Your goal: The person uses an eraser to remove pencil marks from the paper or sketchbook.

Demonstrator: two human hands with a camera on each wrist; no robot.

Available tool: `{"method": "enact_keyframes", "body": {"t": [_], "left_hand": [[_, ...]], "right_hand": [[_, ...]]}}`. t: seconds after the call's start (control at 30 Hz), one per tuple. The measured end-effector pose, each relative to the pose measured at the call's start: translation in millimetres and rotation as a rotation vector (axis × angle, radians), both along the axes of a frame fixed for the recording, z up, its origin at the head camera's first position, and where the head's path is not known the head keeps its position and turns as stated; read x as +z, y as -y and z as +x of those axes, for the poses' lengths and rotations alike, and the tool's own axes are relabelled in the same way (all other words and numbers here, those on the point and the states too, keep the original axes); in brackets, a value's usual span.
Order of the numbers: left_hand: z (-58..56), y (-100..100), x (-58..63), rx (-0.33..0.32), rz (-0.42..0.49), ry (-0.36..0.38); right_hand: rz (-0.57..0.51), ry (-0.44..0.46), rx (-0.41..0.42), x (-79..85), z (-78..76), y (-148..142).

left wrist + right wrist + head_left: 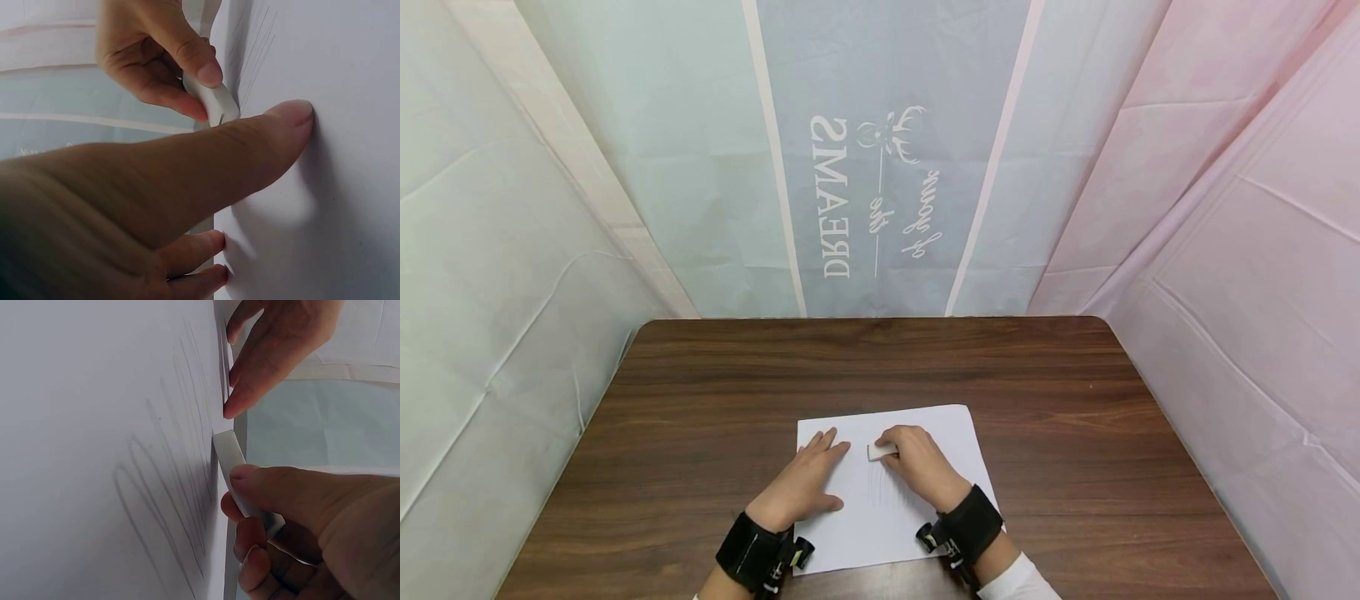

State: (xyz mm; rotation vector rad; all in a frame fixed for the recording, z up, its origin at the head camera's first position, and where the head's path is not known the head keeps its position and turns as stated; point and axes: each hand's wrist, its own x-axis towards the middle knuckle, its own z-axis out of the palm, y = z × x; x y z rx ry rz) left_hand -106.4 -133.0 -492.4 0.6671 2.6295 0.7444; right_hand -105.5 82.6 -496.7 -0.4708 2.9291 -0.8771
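Note:
A sheet of white paper (895, 533) lies on the table, bearing zigzag pencil-like lines (169, 481). My right hand (921, 467) pinches a white eraser (228, 456) between thumb and fingers, its end right at the paper near the top of the lines. In the left wrist view the same eraser (215, 103) shows beyond my left thumb. My left hand (805, 483) rests on the paper's left side with fingers spread, its fingertips and thumb touching the sheet.
The brown wooden table (700, 400) extends around the paper. Pale printed cloth (887, 83) hangs behind the far edge, with more cloth on both sides. Black straps with small cameras circle both wrists.

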Motion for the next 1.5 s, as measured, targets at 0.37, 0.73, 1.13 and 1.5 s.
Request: {"method": "enact_keyframes", "body": {"t": [0.37,0.73,1.13,1.5], "left_hand": [[-0.2,0.1,-0.1,0.004,-0.005,-0.003],[-0.4,0.1,0.0,0.006,-0.003,0.004],[1.1,-0.1,1.7,0.0,-0.002,-0.009],[0.6,-0.1,-0.2,0.004,0.009,-0.011]], "right_hand": [[-0.007,0.023,-0.018,1.7,-0.6,-4.1],[0.0,0.031,-0.03,2.3,0.5,-7.8],[-0.001,0.054,-0.043,3.0,0.0,-11.5],[0.006,0.059,-0.057,3.3,0.3,-12.9]]}}
